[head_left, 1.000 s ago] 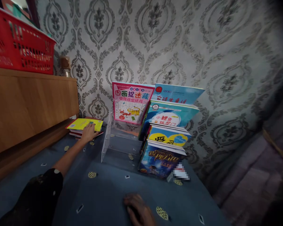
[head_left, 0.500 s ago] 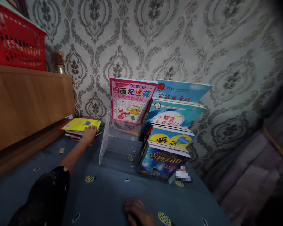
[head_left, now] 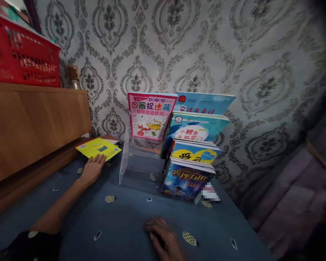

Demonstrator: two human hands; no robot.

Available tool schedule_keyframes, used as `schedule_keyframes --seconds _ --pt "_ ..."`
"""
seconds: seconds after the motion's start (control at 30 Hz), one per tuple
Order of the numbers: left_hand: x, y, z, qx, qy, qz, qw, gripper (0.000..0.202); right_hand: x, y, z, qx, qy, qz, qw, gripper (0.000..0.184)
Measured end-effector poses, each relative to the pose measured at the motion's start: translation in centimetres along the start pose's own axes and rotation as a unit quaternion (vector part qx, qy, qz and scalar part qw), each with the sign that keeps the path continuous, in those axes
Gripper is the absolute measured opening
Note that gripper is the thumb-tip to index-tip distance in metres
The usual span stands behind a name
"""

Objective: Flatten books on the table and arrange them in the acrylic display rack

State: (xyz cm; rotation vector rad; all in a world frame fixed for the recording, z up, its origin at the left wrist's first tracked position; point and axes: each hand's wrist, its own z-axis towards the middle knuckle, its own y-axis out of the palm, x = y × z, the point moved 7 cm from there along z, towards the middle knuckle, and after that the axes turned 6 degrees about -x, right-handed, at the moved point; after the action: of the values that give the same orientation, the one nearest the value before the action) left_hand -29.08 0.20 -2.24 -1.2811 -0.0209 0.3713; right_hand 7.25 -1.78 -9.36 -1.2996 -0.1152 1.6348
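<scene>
My left hand (head_left: 93,168) is at the near edge of a yellow book (head_left: 100,148). Its fingers lie over the cover, and the thumb is hidden underneath. The yellow book sits over other books, of which a reddish-brown corner (head_left: 111,138) shows behind it. My right hand (head_left: 164,237) rests on the blue patterned cloth (head_left: 125,224) with its fingers loosely bent, thumb apart, holding nothing. Beyond it stands a clear stepped book rack (head_left: 124,159). A pink picture book (head_left: 152,115) leans at the rack's top left, and its lower left steps hold no books.
On the rack's right side stand a light-blue book (head_left: 206,103), a teal book (head_left: 201,127), yellow-and-white books (head_left: 194,154) and a dark-blue book (head_left: 186,183). A wooden cabinet (head_left: 38,123) with a red basket (head_left: 29,61) is at left. Patterned wallpaper rises behind; a curtain (head_left: 293,188) hangs right.
My left hand has drawn back toward me, and the yellow book has turned and shifted nearer with it. My right hand has stayed on the cloth, its fingers slightly more spread. The view has shifted slightly.
</scene>
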Motion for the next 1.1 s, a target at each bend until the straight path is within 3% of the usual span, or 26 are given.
schedule_keyframes --seconds 0.13,0.33,0.47,0.53,0.63,0.7,0.77,0.83,0.97,1.1 --pt "-0.5 -0.8 -4.4 0.019 0.022 0.032 0.999 0.056 -0.1 0.1 0.1 0.003 0.011 0.008 1.000 0.022" --pt "0.8 -2.3 -13.5 0.089 0.108 0.028 0.990 0.048 -0.8 0.2 0.7 -0.016 0.041 0.023 0.999 0.022" --pt "1.6 -2.9 -16.9 0.053 0.174 -0.044 0.982 0.036 -1.2 0.0 0.9 -0.023 0.060 0.029 0.997 0.023" --pt "0.8 -2.9 -16.5 0.024 0.148 -0.075 0.986 0.039 -1.1 0.0 0.9 -0.025 0.060 0.028 0.997 0.023" --pt "-1.3 -2.0 -13.7 -0.017 0.062 -0.113 0.992 0.044 -1.0 0.1 0.8 -0.024 0.056 0.025 0.998 0.023" --pt "-3.0 -0.8 -11.1 -0.043 -0.014 -0.123 0.991 0.044 -1.0 0.2 0.9 -0.026 0.055 0.024 0.998 0.023" --pt "-5.1 0.5 -8.8 -0.064 -0.130 -0.126 0.981 0.046 -1.2 0.2 0.9 -0.027 0.052 0.024 0.998 0.022" --pt "-6.2 1.5 -6.8 -0.071 -0.186 -0.130 0.971 0.053 -1.5 0.1 1.0 -0.026 0.046 0.022 0.998 0.021" --pt "-6.7 3.2 -5.1 -0.079 -0.216 -0.140 0.963 0.058 -1.9 -0.1 1.1 -0.027 0.043 0.015 0.999 0.021" --pt "-6.3 4.4 -5.9 -0.102 -0.205 -0.127 0.965 0.058 -2.1 -0.1 1.1 -0.034 0.038 0.018 0.999 0.022"
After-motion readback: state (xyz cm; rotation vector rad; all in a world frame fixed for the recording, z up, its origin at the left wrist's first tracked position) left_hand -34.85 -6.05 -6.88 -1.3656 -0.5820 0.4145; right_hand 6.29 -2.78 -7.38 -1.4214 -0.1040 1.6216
